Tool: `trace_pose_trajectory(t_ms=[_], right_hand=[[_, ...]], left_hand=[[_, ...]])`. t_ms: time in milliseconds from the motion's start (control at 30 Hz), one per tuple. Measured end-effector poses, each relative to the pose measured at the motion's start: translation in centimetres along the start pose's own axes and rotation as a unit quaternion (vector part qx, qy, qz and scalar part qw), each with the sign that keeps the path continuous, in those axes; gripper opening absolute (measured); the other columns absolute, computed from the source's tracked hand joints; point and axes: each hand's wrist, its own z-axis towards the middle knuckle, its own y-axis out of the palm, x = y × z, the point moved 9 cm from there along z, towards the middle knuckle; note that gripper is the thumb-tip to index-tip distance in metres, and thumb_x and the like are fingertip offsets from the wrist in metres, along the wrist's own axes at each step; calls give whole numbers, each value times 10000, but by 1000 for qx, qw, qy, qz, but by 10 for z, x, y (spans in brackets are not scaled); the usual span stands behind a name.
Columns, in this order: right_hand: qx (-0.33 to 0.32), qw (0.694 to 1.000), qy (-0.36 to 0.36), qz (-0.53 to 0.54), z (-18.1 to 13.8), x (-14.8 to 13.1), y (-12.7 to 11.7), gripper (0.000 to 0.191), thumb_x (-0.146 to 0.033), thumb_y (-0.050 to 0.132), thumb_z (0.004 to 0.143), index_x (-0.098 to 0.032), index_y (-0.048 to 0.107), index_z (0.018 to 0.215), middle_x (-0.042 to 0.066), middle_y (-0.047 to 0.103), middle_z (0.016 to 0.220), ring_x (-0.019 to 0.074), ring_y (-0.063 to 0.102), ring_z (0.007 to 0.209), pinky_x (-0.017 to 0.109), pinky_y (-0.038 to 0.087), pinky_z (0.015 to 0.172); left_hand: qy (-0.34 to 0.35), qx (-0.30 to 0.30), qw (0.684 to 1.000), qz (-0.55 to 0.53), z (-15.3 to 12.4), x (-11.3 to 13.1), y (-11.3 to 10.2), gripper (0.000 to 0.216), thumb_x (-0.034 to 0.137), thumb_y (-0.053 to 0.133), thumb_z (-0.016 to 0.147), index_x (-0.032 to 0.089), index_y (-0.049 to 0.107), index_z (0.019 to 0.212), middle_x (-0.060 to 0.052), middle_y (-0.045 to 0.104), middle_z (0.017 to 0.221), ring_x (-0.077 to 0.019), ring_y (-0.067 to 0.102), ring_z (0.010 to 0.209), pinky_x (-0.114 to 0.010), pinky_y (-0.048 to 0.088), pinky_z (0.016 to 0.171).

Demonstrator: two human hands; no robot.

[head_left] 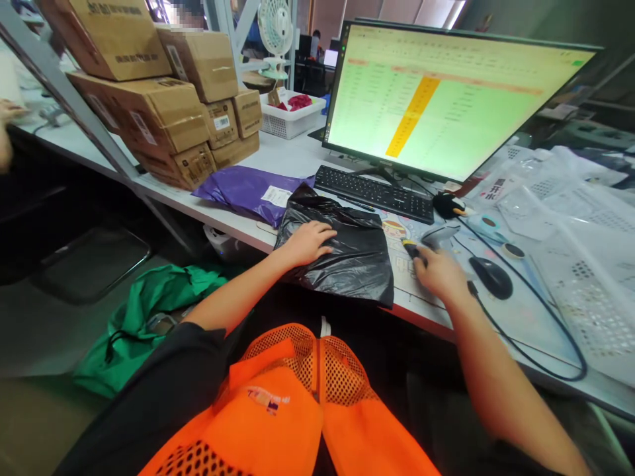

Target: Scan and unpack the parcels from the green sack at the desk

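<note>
My left hand (308, 243) lies flat on a black plastic mailer bag (354, 254), fingers spread. The bag rests at the desk's front edge, and its near side hangs slightly over. To its right my right hand (441, 272), a little blurred, is closed around a yellow-and-black utility knife (409, 248) whose tip points left toward the bag. A grey handheld scanner (440, 234) sits right behind this hand, partly hidden by it. A purple mailer bag (253, 192) with a white label lies left of the black one, partly under it.
Behind the bags are a keyboard (374, 192) and a monitor (446, 106). A mouse (491, 277) and a looping cable lie at right, beside white plastic baskets (590, 264). Stacked cartons (163, 112) stand at back left, near a white basket (292, 119). Green cloth (149, 311) hangs below.
</note>
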Motion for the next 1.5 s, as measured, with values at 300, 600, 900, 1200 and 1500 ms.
trace_pose_trajectory(t_ms=[300,600,900,1200,1500], right_hand=[[3,946,-269,182,33,-154,3,485,-293,496,981,-144,646,1418,171,628,1449,294,565,1370,476,415,1204],[-189,928,-298,122,59,-221,71,623,-386,487,1036,-253,404,1639,151,289,1715,358,193,1611,697,153,1256],[-168,946,-264,83,63,-218,71,615,-512,372,1082,-244,394,1635,122,258,1735,351,153,1622,687,124,1265],[-124,955,-257,81,59,-215,65,623,-525,313,1094,-268,347,1660,78,237,1746,341,184,1617,659,148,1276],[-110,954,-267,78,40,-221,61,690,-609,374,1055,-270,360,1655,87,256,1738,359,199,1611,678,153,1269]], left_hand=[[37,40,999,-8,3,7,17,189,204,516,1044,154,683,974,-112,726,1006,-259,638,1032,-407,478,953],[17,-8,998,-58,0,6,23,233,247,381,1066,172,593,1007,-136,693,981,-271,654,963,-399,500,912],[25,-69,957,-282,-42,61,-28,343,398,396,1051,228,539,790,-8,570,677,-178,544,627,-303,404,697],[-333,49,892,-301,-214,-57,12,489,604,540,896,226,452,598,18,484,577,-158,447,608,-286,363,613],[-388,75,715,-577,-164,-66,35,757,864,749,623,130,725,808,-102,730,788,-244,701,795,-364,593,735]])
